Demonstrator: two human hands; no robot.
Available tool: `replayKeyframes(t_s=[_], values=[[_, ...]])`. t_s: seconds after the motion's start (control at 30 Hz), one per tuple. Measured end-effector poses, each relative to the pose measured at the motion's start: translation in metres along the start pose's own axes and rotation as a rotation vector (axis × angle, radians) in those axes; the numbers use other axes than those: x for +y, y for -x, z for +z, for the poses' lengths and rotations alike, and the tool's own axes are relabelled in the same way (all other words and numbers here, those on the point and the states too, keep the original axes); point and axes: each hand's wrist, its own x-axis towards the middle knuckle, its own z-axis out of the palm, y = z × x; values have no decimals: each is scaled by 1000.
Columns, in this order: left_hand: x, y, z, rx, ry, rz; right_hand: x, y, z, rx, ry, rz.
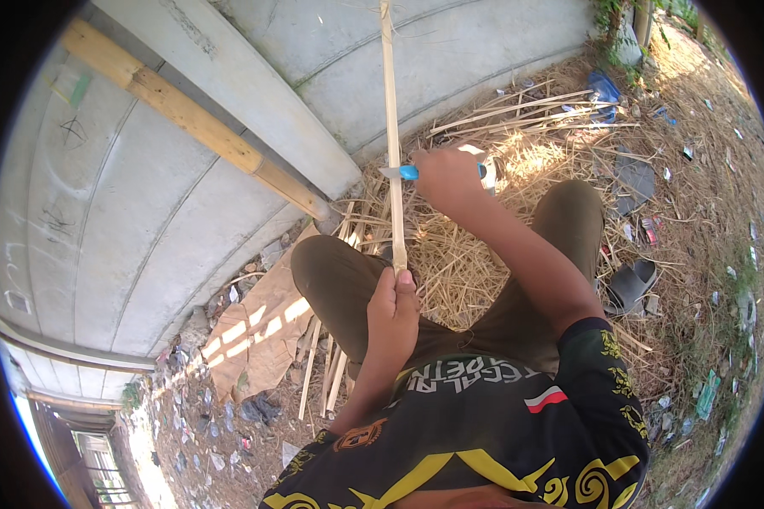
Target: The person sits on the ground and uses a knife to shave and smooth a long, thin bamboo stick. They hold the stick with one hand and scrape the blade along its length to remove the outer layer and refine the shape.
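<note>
My left hand [392,310] is closed round the lower end of a long, pale bamboo strip [390,110], which points away from me toward the wall. Farther up the strip, my right hand [450,178] grips the blue handle of a knife [408,172]. The short blade lies across the strip, against it or just over it; I cannot tell how deep it bites. Between my bent legs, a heap of thin shavings [458,276] covers the ground.
A grey concrete wall [475,42] with a post stands ahead and left, a bamboo pole [195,123] leaning there. Cut strips [526,114] lie beyond my right hand. Brown cardboard [259,327] is at left, a dark sandal [631,286] at right. Litter dots the ground.
</note>
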Motion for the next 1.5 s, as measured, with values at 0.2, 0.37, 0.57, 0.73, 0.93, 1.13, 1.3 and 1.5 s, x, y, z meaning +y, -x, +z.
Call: replayKeyframes(t_s=[0.2, 0.37, 0.57, 0.73, 0.93, 1.13, 1.3, 1.5], values=[[0, 18, 2, -50, 21, -25, 8, -10, -9, 0, 21, 176], [13, 28, 7, -304, 454, -331, 48, -18, -24, -25, -12, 309], [29, 6, -1, -319, 786, -330, -13, 19, -9, 56, -244, -83], [36, -3, -13, -324, 894, -266, -41, 35, -5, 122, -400, -195], [36, -1, -3, -360, 900, -289, -36, 24, -9, 182, -376, -105], [40, -1, 4, -408, 854, -289, -27, 14, -17, 257, -397, -58], [40, 18, 20, -530, 828, -406, 12, -11, -31, 316, -264, 134], [42, 10, 16, -533, 872, -337, 9, 0, -34, 345, -307, -60]])
